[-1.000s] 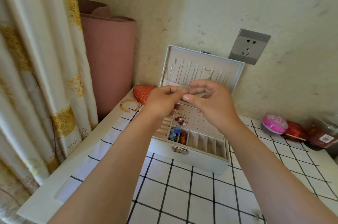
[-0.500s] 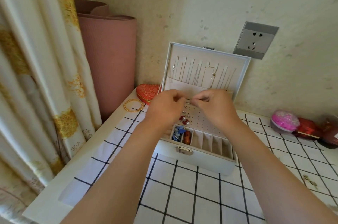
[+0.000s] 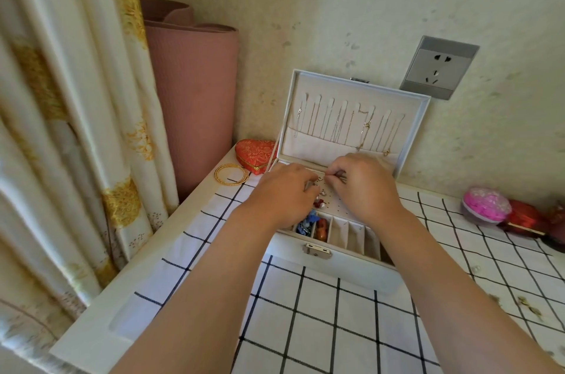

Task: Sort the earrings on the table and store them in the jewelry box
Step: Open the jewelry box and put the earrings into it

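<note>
The white jewelry box (image 3: 342, 266) stands open on the checked tablecloth, its lid (image 3: 351, 116) leaning back with thin chains hung inside. Both hands hover over the box's perforated earring panel (image 3: 334, 205). My left hand (image 3: 284, 196) and my right hand (image 3: 363, 187) meet fingertip to fingertip and pinch a tiny earring (image 3: 321, 180) between them. Red and pearl earrings (image 3: 319, 204) sit on the panel below. Blue and brown pieces (image 3: 312, 225) fill the front left slots. Small earrings (image 3: 526, 303) lie on the cloth at the right.
A red heart-shaped box (image 3: 255, 153) and gold bangles (image 3: 230, 174) lie left of the jewelry box. A pink round case (image 3: 486, 205) and red boxes (image 3: 526, 219) sit at the right. A rolled pink mat (image 3: 192, 92) and curtain stand at the left; a wall socket (image 3: 440, 66) is above.
Both hands have dropped from in front of the lid down to the perforated panel, still pinching the small earring together.
</note>
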